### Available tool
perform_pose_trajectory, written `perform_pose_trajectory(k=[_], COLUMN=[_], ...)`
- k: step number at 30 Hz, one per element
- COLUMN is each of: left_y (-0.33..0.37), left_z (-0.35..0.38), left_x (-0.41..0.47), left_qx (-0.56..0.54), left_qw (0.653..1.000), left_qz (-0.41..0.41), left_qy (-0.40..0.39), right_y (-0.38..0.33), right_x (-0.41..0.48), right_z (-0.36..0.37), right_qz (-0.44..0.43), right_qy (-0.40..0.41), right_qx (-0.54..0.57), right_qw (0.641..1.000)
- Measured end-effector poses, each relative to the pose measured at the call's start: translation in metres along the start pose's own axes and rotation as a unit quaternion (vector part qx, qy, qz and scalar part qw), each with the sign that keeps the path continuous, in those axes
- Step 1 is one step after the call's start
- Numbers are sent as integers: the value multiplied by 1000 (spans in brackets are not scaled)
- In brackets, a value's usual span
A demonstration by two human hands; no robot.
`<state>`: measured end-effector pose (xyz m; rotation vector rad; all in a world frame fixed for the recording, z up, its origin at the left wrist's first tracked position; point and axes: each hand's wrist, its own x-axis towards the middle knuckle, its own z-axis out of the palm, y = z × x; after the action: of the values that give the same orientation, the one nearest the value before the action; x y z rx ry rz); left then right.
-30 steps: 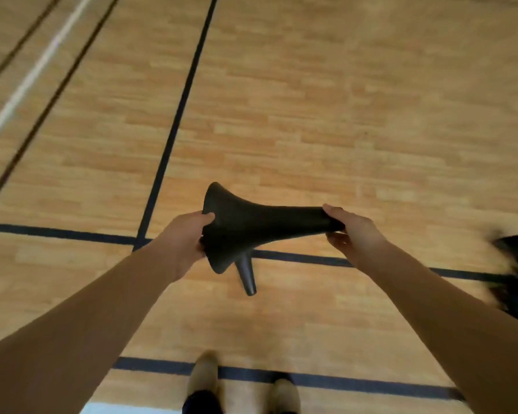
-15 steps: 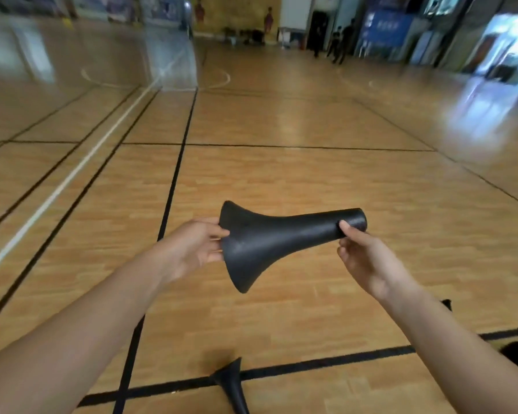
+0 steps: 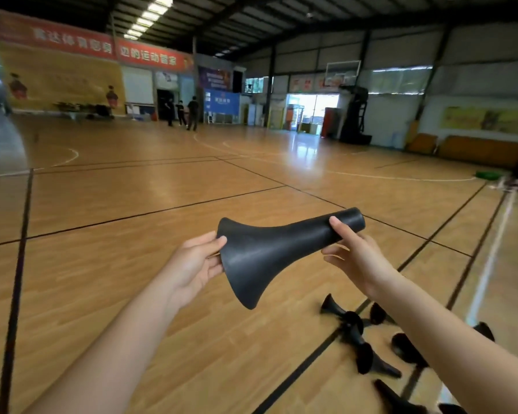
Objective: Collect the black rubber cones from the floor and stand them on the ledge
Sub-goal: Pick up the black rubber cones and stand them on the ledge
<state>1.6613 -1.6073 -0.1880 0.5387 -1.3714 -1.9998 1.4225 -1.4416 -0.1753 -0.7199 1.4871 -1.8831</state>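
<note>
I hold one black rubber cone sideways in front of me, above the wooden floor. My left hand grips the rim of its wide flared base, which points left and down. My right hand holds the narrow end, thumb on top near the tip, which points right and slightly up. Several more black cones lie tipped over on the floor at the lower right, partly hidden behind my right forearm. No ledge can be made out for certain in this view.
A wide wooden court floor with black lines stretches ahead. Three people stand far off by a doorway. A basketball hoop stand is at the back right. Orange benches line the right wall.
My view has lifted from straight down at the floor to looking across the hall. The cone stays in both hands, and the scattered cones have come into view at the lower right.
</note>
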Motion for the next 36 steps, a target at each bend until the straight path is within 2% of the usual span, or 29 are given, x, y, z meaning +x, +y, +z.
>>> perform_pose_trajectory(k=[4,14,19,25,31,36], left_y=[-6,-97,-173,-243,-292,-318], left_z=[49,263,393,544,655,722], left_x=[12,7,-11,-57,-104,-139], left_qx=[12,99,144,146,172,182], left_qw=[999,968,944,921,882,854], left_qz=[12,-49,-92,-95,-111,-118], left_qy=[-46,-226,-282,-349,-424,-473], right_y=[-6,-32,-35,-30,-27,-31], right_x=[-29,-131,-203,-301,-388,-445], right_z=[-51,-254,-381,-508,-583,-614], right_qz=[14,-14,-25,-47,-58,-62], right_qy=[42,249,395,503,575,629], right_qx=[60,168,193,233,268,291], right_qw=[997,954,898,831,771,718])
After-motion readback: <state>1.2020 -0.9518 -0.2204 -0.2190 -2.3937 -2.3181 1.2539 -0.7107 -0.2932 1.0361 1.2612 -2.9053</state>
